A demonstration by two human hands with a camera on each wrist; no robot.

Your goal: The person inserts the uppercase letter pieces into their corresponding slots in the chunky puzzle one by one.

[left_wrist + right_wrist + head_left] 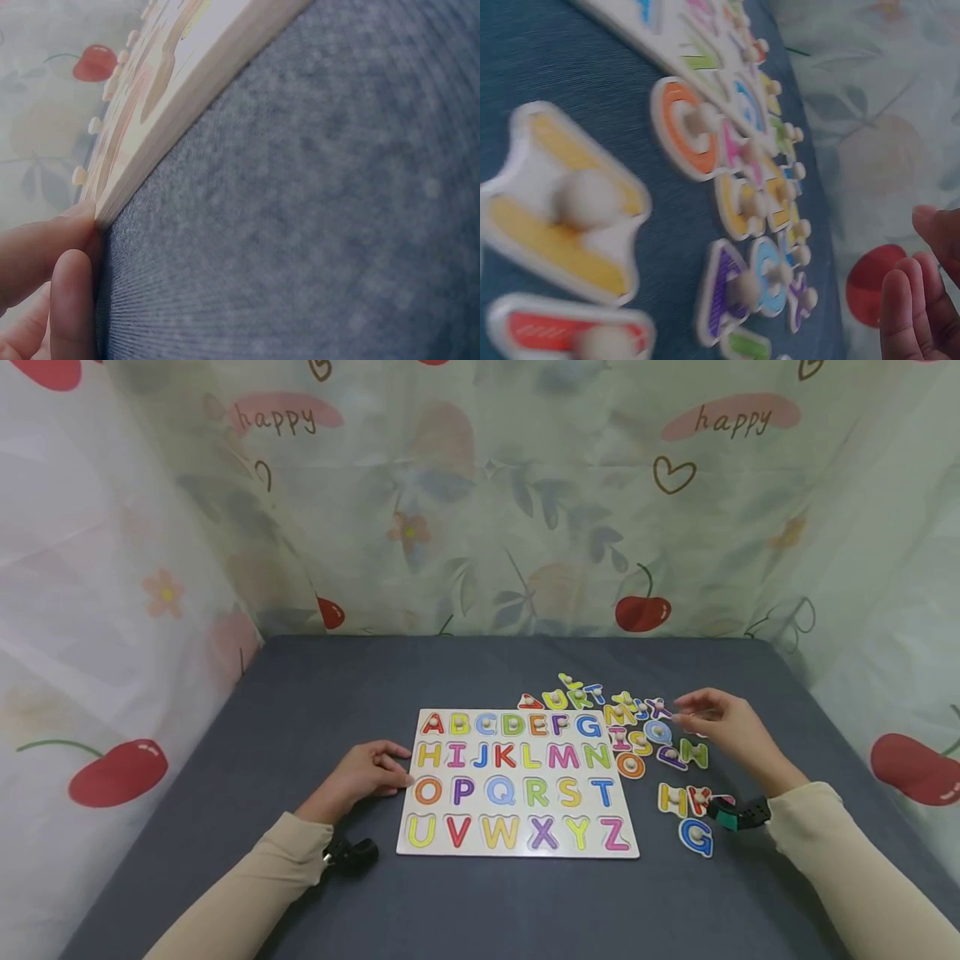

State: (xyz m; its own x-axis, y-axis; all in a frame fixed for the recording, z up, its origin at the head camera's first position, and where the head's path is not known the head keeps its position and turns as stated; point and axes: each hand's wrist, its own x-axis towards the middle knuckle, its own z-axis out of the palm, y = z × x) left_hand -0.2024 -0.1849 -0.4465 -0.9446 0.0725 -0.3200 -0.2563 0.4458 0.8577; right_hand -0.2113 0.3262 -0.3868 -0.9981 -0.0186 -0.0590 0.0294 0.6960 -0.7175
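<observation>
A white alphabet puzzle board [480, 768] lies on the table. Letters A through F in its top row carry knobs; the other slots show printed letters. My left hand [372, 770] is at the board's left edge, its fingertips touching the edge in the left wrist view. Over the loose letter pieces at right hovers my right hand [716, 722], thumb and fingers apart with nothing between them. Closest to its fingertips are a purple X [659, 708] and a blue Q [657, 732]. A purple P [724, 292] and a green N [693, 753] lie below them.
Beyond the board's top right corner more knobbed letters are clustered, among them a yellow U [555, 700] and an orange O [631, 766]. Nearer the right wrist lie a yellow H [672, 799], a red K [699, 800] and a blue G [696, 837]. Patterned curtains [480, 527] surround the table.
</observation>
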